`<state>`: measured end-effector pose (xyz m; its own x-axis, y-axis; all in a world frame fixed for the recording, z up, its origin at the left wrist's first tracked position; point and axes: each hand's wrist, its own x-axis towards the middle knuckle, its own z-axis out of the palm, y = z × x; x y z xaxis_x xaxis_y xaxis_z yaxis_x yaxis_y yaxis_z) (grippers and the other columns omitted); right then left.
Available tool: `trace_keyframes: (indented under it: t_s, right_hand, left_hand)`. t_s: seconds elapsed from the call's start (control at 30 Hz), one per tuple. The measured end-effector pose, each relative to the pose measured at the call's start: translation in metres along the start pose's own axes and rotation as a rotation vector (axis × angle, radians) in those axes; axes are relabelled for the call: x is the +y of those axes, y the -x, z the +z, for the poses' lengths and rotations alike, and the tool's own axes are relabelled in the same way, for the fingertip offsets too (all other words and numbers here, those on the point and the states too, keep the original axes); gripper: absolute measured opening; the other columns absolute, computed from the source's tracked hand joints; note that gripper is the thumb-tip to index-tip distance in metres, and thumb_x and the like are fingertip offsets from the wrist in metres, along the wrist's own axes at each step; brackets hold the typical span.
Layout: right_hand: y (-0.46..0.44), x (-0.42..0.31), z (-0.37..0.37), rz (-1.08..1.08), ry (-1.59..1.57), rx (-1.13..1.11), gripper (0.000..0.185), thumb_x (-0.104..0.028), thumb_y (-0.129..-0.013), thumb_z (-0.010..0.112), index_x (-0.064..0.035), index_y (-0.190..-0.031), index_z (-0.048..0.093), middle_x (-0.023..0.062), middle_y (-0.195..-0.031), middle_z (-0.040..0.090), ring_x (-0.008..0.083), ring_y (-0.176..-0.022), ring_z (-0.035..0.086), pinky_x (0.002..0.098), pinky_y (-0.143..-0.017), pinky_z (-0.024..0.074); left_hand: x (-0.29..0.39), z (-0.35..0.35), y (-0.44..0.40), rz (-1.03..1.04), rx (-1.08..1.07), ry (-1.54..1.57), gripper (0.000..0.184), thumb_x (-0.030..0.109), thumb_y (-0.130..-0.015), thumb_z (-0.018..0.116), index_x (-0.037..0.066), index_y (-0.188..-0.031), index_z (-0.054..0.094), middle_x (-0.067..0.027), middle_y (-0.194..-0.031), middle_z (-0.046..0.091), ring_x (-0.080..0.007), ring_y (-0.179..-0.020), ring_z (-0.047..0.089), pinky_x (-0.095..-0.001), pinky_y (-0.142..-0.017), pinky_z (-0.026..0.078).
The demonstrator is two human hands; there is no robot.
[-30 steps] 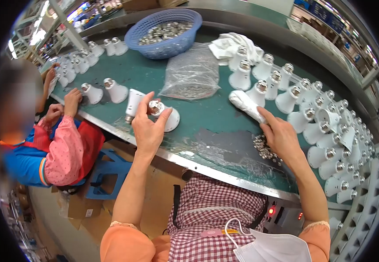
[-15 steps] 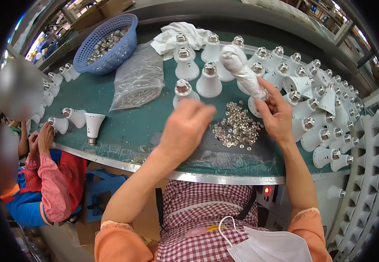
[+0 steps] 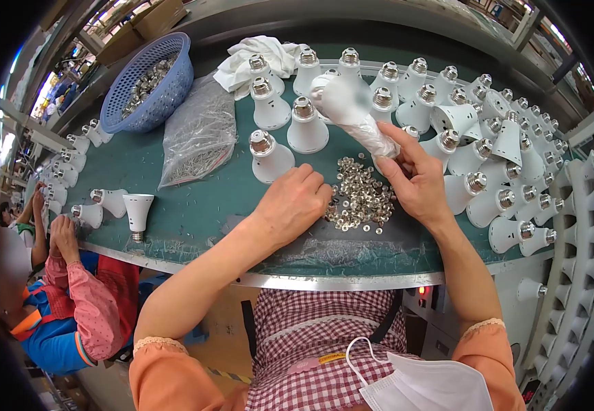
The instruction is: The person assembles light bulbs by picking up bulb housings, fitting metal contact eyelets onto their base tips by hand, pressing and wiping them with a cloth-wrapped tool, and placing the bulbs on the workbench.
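My right hand [image 3: 416,179] is wrapped round the narrow end of a white-wrapped tool [image 3: 360,130], whose bulky head points up and left. A heap of small metal contact caps [image 3: 362,195] lies on the green table between my hands. At the heap's left edge my left hand [image 3: 293,205] has its fingers bent and drawn together; whatever is in them is too small to make out. Just beyond that hand stands a white bulb housing [image 3: 271,159] with its metal screw cap up. Another housing [image 3: 307,127] stands behind it, with several more around.
Many bulb housings [image 3: 475,185] crowd the right side, some lying down. A blue basket [image 3: 180,79] of metal parts, a clear bag [image 3: 197,137] of thin pins and a white cloth [image 3: 242,58] are at the back left. A co-worker's hands [image 3: 64,236] are at the left edge.
My left hand has come down from in front of the nearest housing to the heap of caps. The wrapped tool leans further left in my right hand. The view has shifted slightly.
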<state>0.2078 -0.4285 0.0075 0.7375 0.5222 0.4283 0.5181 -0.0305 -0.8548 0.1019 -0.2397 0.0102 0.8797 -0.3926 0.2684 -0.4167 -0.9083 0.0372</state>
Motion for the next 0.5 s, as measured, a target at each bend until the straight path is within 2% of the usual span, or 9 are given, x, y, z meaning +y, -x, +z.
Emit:
trace_keyframes:
  t_s: [0.17,0.27,0.33,0.4,0.5]
  right_hand:
    - [0.000,-0.004,-0.003,0.034,0.030,-0.036,0.042,-0.004,-0.081,0.060,-0.0073,-0.122,0.052,0.0032,-0.072,0.058,0.0048,-0.059,0.048,0.0209,-0.053,0.0408]
    - [0.001,-0.002,-0.003,0.015,0.015,-0.020,0.042,-0.004,-0.081,0.060,-0.0075,-0.123,0.052,0.0035,-0.071,0.058,0.0052,-0.058,0.048,0.0211,-0.053,0.0407]
    - [0.001,0.001,-0.002,0.006,-0.001,-0.009,0.043,-0.004,-0.081,0.060,-0.0075,-0.123,0.052,0.0038,-0.071,0.058,0.0053,-0.058,0.048,0.0211,-0.053,0.0406]
    - [0.001,0.005,-0.001,-0.018,-0.032,0.014,0.043,-0.004,-0.081,0.060,-0.0075,-0.123,0.052,0.0040,-0.070,0.058,0.0054,-0.058,0.048,0.0211,-0.053,0.0408]
    - [0.001,-0.005,-0.003,0.023,0.022,-0.031,0.043,-0.005,-0.081,0.060,-0.0077,-0.123,0.052,0.0037,-0.069,0.058,0.0055,-0.058,0.049,0.0208,-0.053,0.0409]
  left_hand:
    - [-0.002,0.000,0.003,-0.031,0.001,-0.038,0.017,0.006,-0.069,0.053,0.001,-0.084,0.058,-0.0070,-0.074,0.050,-0.0219,-0.075,0.051,-0.0310,-0.068,0.045]
    - [-0.002,-0.008,0.006,-0.094,0.099,0.005,0.016,0.001,-0.069,0.054,0.001,-0.085,0.058,-0.0084,-0.076,0.052,-0.0232,-0.075,0.052,-0.0329,-0.067,0.045]
    - [-0.006,-0.030,0.010,-0.184,0.429,0.029,0.017,-0.004,-0.071,0.058,0.002,-0.087,0.059,-0.0103,-0.080,0.056,-0.0247,-0.075,0.054,-0.0346,-0.066,0.045]
    - [-0.024,-0.043,0.016,-0.305,0.556,-0.020,0.017,-0.005,-0.073,0.061,0.002,-0.088,0.060,-0.0108,-0.082,0.059,-0.0254,-0.074,0.056,-0.0355,-0.064,0.045]
    - [-0.044,-0.045,0.018,-0.332,0.574,-0.075,0.013,-0.001,-0.075,0.062,0.001,-0.088,0.061,-0.0099,-0.081,0.059,-0.0254,-0.073,0.056,-0.0350,-0.064,0.045]
